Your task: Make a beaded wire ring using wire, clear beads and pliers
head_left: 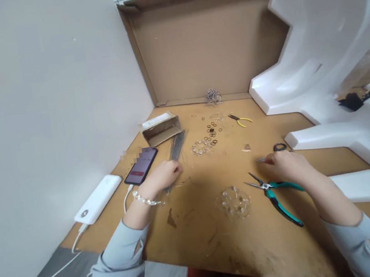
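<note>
The thin grey wires (178, 145) stretch lengthwise away and rightward from my curled left hand (166, 176), the nearer one, though I can't tell whether its fingers pinch any; my right hand (287, 165) grips a metal-tipped tool (261, 160).

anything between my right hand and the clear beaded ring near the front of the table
Yes, the teal-handled pliers lie open on the table between your right hand and the clear beaded ring, their jaws across the direct path. Nothing else visible stands there.
</note>
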